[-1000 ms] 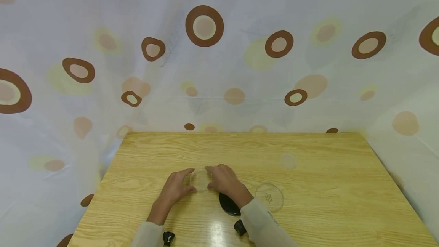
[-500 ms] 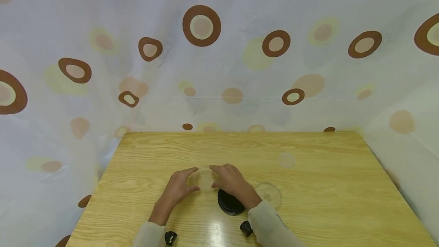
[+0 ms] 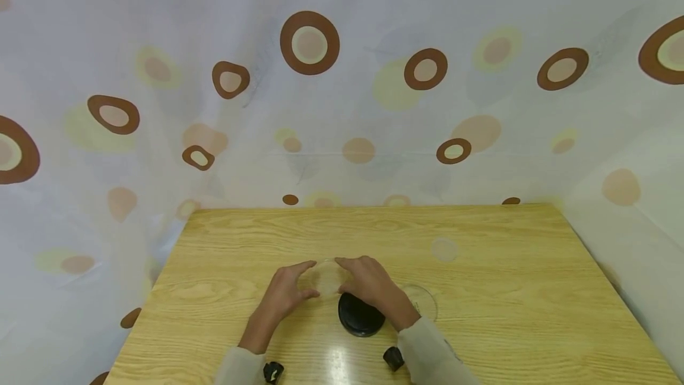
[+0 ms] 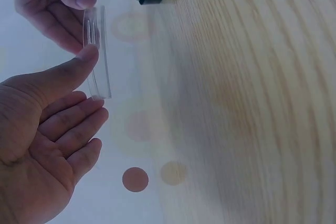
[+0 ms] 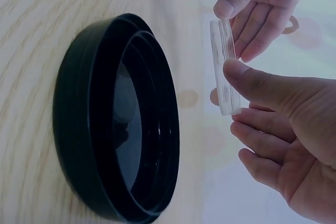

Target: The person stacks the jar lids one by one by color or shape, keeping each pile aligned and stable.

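Between my two hands is a shallow clear round dish (image 3: 328,278), seen edge-on in both wrist views. My left hand (image 3: 285,291) pinches its left rim between thumb and fingers. Opposite, my right hand (image 3: 370,281) pinches the right rim the same way. The left wrist view shows the dish (image 4: 102,80) raised off the wood, its wall facing the camera. Just below the right hand lies a black round shallow piece (image 3: 361,318); the right wrist view shows its stepped rim and a shiny, reflecting inside.
A clear disc (image 3: 426,303) with small print lies right of the black piece, partly behind the right forearm. Farther back is a smaller, faint round disc (image 3: 445,249). The wooden table (image 3: 507,290) meets a patterned cloth (image 3: 363,100) at its back and sides.
Both hands, with the clear dish between them, have drifted a little to the right. More of the black round piece now shows, and the right forearm covers more of the printed disc.
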{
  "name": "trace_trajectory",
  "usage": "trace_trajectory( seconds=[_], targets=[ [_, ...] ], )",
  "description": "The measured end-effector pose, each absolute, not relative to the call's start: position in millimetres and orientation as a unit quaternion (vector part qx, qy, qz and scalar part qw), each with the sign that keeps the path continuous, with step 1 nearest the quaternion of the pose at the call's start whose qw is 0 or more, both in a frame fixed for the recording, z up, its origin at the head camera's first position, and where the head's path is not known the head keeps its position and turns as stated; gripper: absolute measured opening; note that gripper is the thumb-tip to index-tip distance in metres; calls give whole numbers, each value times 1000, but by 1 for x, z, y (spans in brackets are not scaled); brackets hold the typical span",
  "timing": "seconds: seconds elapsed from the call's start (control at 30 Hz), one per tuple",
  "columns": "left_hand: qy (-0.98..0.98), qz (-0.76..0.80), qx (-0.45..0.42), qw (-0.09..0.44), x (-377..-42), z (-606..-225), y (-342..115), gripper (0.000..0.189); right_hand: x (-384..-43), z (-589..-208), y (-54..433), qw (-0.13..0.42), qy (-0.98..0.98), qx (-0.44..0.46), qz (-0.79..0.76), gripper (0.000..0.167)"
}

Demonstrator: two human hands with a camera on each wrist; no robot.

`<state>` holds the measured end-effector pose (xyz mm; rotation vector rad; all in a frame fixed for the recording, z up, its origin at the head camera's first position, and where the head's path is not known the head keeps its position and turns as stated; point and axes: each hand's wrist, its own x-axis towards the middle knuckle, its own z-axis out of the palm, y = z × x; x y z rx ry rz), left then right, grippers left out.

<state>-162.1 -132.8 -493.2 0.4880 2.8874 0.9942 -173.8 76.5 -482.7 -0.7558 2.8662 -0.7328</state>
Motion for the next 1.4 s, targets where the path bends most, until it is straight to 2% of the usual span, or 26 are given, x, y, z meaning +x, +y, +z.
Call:
trace_trajectory(
  seconds=[1.4],
  targets=[
    [918,321,230,37,-164,-495,-82,58,-153,-479,136,42,942,-196,-268,60]
  ],
)
